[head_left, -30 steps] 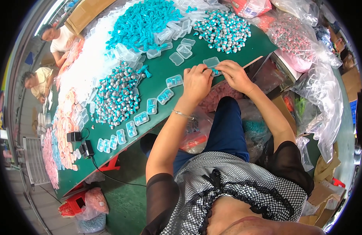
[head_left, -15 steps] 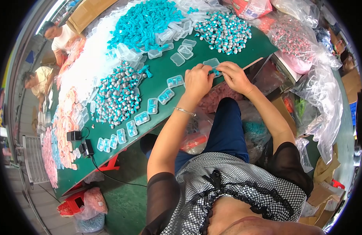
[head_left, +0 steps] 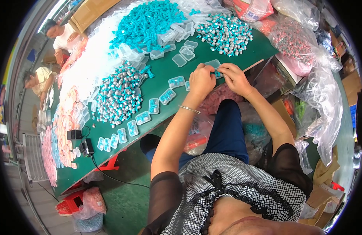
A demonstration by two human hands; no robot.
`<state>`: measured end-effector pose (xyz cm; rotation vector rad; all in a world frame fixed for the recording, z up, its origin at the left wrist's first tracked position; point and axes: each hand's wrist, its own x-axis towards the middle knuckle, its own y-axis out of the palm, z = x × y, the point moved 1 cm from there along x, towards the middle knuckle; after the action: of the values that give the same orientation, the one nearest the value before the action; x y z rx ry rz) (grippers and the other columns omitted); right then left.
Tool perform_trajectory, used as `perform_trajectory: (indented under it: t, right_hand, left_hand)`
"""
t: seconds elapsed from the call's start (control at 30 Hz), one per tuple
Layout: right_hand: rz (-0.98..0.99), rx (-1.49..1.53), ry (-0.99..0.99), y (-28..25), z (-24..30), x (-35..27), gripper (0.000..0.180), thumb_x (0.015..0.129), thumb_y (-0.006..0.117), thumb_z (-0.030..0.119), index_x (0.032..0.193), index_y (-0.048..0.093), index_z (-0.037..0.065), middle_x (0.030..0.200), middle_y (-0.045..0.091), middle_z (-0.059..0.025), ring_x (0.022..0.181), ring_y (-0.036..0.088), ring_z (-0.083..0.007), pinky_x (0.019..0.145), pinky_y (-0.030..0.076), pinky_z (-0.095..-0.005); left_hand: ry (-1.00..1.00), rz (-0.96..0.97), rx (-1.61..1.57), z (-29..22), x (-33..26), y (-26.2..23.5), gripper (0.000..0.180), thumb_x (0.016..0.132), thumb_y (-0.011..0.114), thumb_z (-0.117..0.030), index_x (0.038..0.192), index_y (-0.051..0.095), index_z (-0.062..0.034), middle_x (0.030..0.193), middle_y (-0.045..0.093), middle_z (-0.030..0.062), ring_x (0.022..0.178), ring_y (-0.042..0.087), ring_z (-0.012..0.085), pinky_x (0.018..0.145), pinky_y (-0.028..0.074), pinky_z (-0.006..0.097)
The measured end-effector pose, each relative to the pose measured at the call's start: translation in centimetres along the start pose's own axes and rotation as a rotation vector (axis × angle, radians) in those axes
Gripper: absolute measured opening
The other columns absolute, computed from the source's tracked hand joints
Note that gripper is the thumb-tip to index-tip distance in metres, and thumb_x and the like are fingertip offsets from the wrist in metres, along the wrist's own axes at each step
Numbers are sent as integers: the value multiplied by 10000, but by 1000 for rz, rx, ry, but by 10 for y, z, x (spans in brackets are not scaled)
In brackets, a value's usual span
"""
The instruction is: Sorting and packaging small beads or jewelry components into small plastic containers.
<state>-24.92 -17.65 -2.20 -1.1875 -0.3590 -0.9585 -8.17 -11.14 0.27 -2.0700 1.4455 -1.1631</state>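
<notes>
My left hand (head_left: 201, 80) and my right hand (head_left: 233, 77) meet at the near edge of the green table (head_left: 157, 80). Between their fingertips sits a small clear plastic case (head_left: 215, 66) with a turquoise piece in it; both hands pinch at it. A silver bangle (head_left: 187, 109) circles my left wrist. A row of filled clear cases (head_left: 143, 115) runs leftward along the table edge. A heap of small silver-and-turquoise parts (head_left: 118, 94) lies left of my hands, another such heap (head_left: 226, 33) just beyond them.
A pile of turquoise pieces (head_left: 149, 21) and empty clear cases (head_left: 181, 49) lie farther back. Pink and white parts (head_left: 65, 125) cover the left end. Plastic bags (head_left: 314, 90) crowd my right. Two other people (head_left: 52, 51) sit at the far left.
</notes>
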Motion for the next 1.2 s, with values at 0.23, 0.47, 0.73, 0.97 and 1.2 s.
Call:
perform_trajectory:
  t: [0.23, 0.47, 0.73, 0.97, 1.2]
  right_hand:
    - [19, 55, 37, -1, -1, 2, 287, 803, 581, -23, 1075, 654, 34, 1120, 604, -136, 1031, 597, -319, 889, 488, -397]
    - [29, 121, 133, -12, 5, 9, 277, 822, 580, -21, 1082, 656, 36, 1100, 607, -148, 1007, 606, -312, 870, 494, -394]
    - [76, -39, 59, -4, -8, 44, 183, 849, 586, 30, 1016, 660, 33, 1010, 627, -122, 961, 607, -312, 816, 501, -405]
    - [175, -14, 96, -8, -7, 53, 177, 818, 590, 14, 969, 677, 51, 989, 626, -102, 966, 599, -298, 837, 483, -397]
    - [157, -65, -98, -20, 12, 32, 240, 740, 618, 14, 941, 706, 112, 967, 633, -46, 973, 580, -256, 877, 430, -398]
  left_hand:
    - [7, 11, 64, 1, 3, -1, 162, 740, 662, -101, 897, 686, -73, 889, 648, 136, 795, 645, 344, 707, 475, 478]
    - [37, 53, 43, -4, -2, -12, 253, 747, 694, -155, 988, 668, -80, 946, 646, 123, 878, 639, 325, 734, 468, 468]
    - [128, 80, 220, -4, -8, -10, 416, 673, 807, -236, 1036, 663, -95, 1008, 632, 93, 955, 619, 295, 757, 454, 442]
    - [90, 63, 147, -5, -7, -12, 525, 696, 795, -162, 1143, 522, -117, 956, 651, 85, 912, 636, 312, 729, 430, 442]
    - [69, 48, 165, -4, -8, -11, 513, 649, 815, -139, 1055, 507, -89, 868, 662, 92, 842, 650, 300, 697, 411, 445]
